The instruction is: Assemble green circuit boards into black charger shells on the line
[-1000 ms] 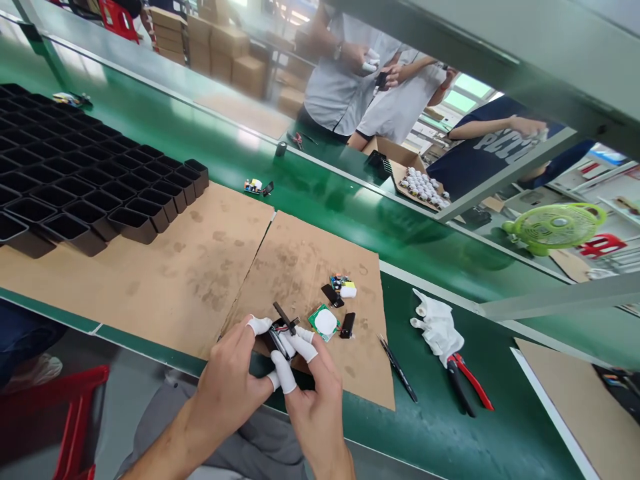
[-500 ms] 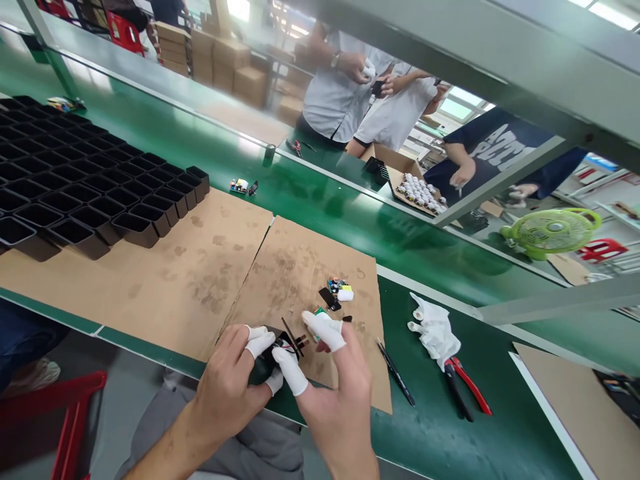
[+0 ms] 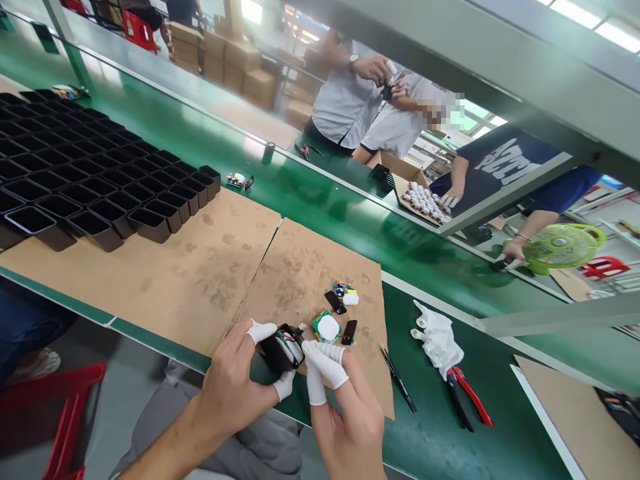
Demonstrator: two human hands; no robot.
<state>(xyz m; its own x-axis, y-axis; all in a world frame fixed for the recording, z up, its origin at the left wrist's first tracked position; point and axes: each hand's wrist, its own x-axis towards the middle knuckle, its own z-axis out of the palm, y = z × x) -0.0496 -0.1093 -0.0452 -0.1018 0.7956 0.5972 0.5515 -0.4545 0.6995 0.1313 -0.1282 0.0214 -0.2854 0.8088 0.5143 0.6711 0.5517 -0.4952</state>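
Observation:
My left hand [image 3: 237,383], with white finger cots on, grips a black plastic housing [image 3: 277,355] between thumb and fingers. Wires and a pale part show inside the housing's open end. A small black end plate [image 3: 296,335] sits at that opening, tilted. The cotted fingertips of my right hand [image 3: 343,393] are pinched together at the plate's edge, partly hiding it. Just beyond them on the cardboard lie a green circuit board with a round white pad [image 3: 327,327] and a black plate [image 3: 349,332]. Another circuit board [image 3: 346,293] and black plate [image 3: 335,302] lie farther back.
Rows of black housings [image 3: 95,180] fill the cardboard [image 3: 200,267] on the left. Tweezers [image 3: 398,379], white gloves [image 3: 437,340] and red-black pliers [image 3: 467,397] lie right. A metal beam [image 3: 540,100] crosses above. Co-workers stand across the bench near a green fan [image 3: 563,247].
The end plate has come closer against the housing's opening. My right fingers have drawn together and moved off the green board, which now shows fully. The housing's open end is turned more into view.

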